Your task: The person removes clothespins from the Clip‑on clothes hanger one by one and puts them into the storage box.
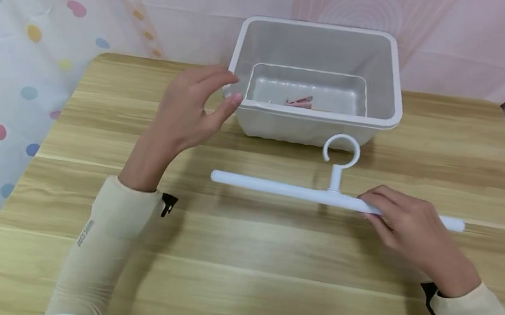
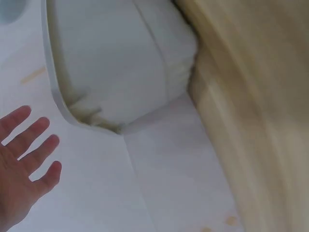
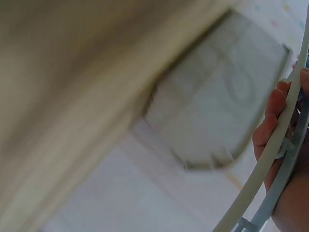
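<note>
A white clothes hanger [image 1: 272, 187] with a round hook is held above the table. My right hand [image 1: 402, 225] grips it to the right of the hook; in the right wrist view, the fingers curl round the hanger's bars [image 3: 265, 164]. My left hand [image 1: 193, 104] is at the left front corner of a pale grey plastic bin [image 1: 306, 128], fingers and thumb spread. A gap shows between this hand [image 2: 21, 169] and the bin [image 2: 116, 58] in the left wrist view. Pink clothespins [image 1: 300, 102] lie on the bin floor, partly hidden by its front rim.
The bin stands at the back of a wood-grain table [image 1: 255, 268], close to a pink patterned cloth [image 1: 207, 2]. A cloth with coloured dots [image 1: 2, 79] hangs along the left side.
</note>
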`<state>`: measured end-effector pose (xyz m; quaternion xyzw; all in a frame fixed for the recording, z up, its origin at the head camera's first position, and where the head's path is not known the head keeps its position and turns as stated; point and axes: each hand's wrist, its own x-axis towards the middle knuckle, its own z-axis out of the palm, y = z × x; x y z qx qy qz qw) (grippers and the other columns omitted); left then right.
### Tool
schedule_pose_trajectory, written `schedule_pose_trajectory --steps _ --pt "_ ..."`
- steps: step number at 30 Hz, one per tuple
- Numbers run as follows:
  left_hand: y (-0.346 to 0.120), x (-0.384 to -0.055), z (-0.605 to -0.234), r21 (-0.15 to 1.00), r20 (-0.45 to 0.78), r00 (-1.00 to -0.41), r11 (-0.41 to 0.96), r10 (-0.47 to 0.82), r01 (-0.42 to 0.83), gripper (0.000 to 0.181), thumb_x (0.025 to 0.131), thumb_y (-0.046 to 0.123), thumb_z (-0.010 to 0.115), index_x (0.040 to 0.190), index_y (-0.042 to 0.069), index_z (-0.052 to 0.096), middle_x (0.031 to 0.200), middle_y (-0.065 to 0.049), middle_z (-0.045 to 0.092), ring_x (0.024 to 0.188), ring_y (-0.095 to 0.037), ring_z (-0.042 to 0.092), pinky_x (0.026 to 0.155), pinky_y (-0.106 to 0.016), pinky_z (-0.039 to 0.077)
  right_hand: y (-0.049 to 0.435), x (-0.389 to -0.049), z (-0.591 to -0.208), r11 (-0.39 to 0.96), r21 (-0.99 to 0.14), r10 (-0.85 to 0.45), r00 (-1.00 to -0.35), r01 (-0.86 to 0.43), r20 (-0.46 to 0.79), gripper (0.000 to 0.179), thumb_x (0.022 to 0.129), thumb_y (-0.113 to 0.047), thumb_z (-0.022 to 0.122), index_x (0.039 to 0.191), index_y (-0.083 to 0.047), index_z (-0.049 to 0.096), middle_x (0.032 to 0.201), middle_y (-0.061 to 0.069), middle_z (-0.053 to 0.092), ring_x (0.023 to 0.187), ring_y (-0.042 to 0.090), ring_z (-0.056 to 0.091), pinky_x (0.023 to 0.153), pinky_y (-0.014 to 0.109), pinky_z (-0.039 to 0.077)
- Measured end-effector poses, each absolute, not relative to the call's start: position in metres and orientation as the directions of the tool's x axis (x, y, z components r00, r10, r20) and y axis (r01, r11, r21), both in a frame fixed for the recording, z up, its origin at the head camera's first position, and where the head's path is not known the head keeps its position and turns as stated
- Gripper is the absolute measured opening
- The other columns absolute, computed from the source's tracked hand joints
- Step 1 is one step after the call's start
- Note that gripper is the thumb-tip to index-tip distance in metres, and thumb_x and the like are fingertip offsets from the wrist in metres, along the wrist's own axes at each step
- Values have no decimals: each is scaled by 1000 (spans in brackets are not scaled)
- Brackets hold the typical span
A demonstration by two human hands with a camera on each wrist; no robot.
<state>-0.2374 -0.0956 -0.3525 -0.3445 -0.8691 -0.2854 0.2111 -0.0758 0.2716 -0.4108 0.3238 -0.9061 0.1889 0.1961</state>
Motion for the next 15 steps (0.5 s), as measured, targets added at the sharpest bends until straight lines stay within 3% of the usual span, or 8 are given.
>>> schedule_pose_trajectory --steps 4,5,7,15 --pt "-107 -231 -366 324 618 -644 600 450 731 45 97 34 56 110 -5 74 110 -21 75 110 -37 69 99 -51 52 263 -78 -427 696 -322 -532 -762 -641 368 15 99 -23 67 105 -11 73 97 -2 70 78 6 63 65 31 54" --pt "-109 -230 -369 325 619 -646 603 446 728 45 97 34 57 109 -6 74 109 -20 75 108 -38 69 97 -52 52 261 -79 -431 691 -348 -535 -772 -634 343 12 95 -16 73 105 -11 73 98 -2 70 81 6 62 67 31 54" --pt "-113 -227 -375 333 607 -664 618 437 712 45 97 34 56 109 -5 74 108 -20 75 110 -38 69 98 -53 52 257 -81 -437 684 -386 -538 -786 -619 306 22 84 -5 80 105 -11 74 98 -3 67 85 6 60 70 31 54" --pt "-119 -222 -391 377 538 -740 670 403 639 43 97 35 58 110 -3 74 110 -19 76 114 -39 69 101 -54 52 249 -87 -452 677 -482 -538 -821 -556 192 17 86 -4 79 101 -10 76 93 -5 65 86 4 57 73 28 52"
